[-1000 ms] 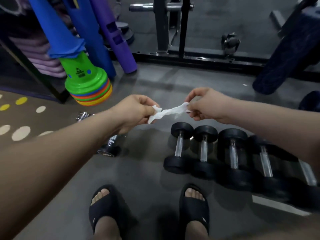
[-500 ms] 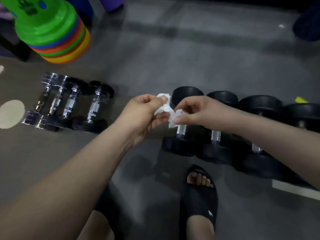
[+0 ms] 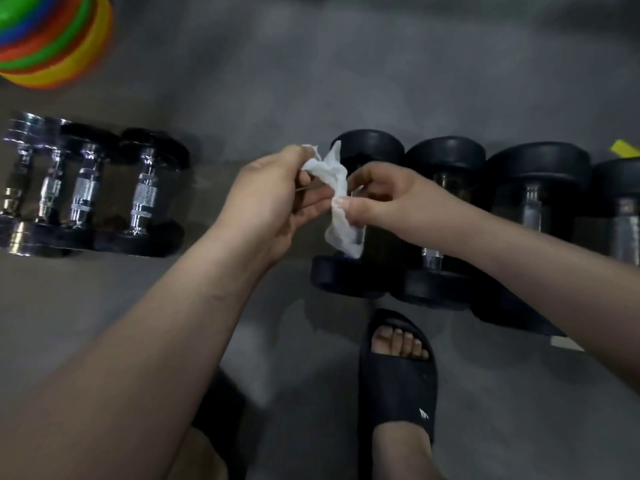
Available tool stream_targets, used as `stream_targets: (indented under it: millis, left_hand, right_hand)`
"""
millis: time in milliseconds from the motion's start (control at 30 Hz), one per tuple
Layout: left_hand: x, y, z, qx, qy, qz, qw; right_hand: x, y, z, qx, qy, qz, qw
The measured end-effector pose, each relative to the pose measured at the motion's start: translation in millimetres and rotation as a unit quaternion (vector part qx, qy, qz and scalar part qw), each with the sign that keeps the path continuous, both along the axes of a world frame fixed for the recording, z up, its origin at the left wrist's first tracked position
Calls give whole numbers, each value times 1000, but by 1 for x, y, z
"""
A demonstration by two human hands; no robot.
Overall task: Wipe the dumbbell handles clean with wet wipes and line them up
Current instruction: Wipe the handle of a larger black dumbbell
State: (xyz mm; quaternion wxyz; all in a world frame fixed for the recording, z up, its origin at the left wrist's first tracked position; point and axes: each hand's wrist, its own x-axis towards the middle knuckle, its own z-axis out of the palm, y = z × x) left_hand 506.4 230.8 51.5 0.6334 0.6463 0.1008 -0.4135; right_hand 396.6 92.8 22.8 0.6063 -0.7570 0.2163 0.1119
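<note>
- grey matte gym floor (image 3: 311,81), seen from above looking down past both forearms
- row of black round-headed dumbbells (image 3: 536,164) w/ steel handles sits on the right. They're side by side, heads touching or v close, handles running away from the person. Heads get bigger toward the right, and the last one is cut off by the frame edge
- crumpled white wet wipe (image 3: 337,202) is up off the floor btw the two hands, right over the leftmost black dumbbell (image 3: 370,147)
- left hand (image 3: 266,202): grip is clamped on the top end of the wipe, thumb + fingers curled round it, w/ a bit of wipe poking out above
- right hand (image 3: 384,199): grip is pinched on the wipe's middle w/ thumb + index, other fingers tucked in
- bottom end of the wipe hangs loose in front of that dumbbell's handle. Can't tell if it actually touches the metal
- smaller chrome dumbbells (image 3: 83,188) w/ knurled handles are on the left, also side by side, well apart from the black row. A couple have black end plates
- stack of colourful plastic cones (image 3: 52,39) in the top left corner, w/ green, blue, orange and yellow rims
- black slide sandal (image 3: 398,382) on one foot just near the black row, toes showing. The other foot is mostly hidden under the left forearm
- small yellow-green thing (image 3: 623,150) behind the black row at the right edge, too cut off to ID
- white strip (image 3: 564,342) on the floor by the near end of the third black one
</note>
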Motion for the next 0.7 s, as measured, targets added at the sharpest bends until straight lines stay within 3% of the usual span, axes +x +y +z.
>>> stream_targets:
  millis: [167,300,367,500,567,700]
  left_hand:
    - [2,-1,-2,17,-64,-54,996]
    - [-3,-2,-8,22,-61,-34,997]
    - [-5,-1,-14,36,-81,-12,996]
    - [-6,0,-22,-38,-17,25,999]
    - [-10,-1,-22,-81,7,-13,997]
    - [-19,4,-30,-66,-53,-116,990]
  right_hand:
    - [2,1,-2,85,-3,-42,995]
    - [2,1,-4,-11,-22,-27,999]
    - [0,-1,-5,-13,-5,-45,999]
    - [-2,-6,-6,47,1,-101,994]
    - [-4,-6,-9,68,5,-122,990]
    - [-9,-4,-15,146,5,-155,977]
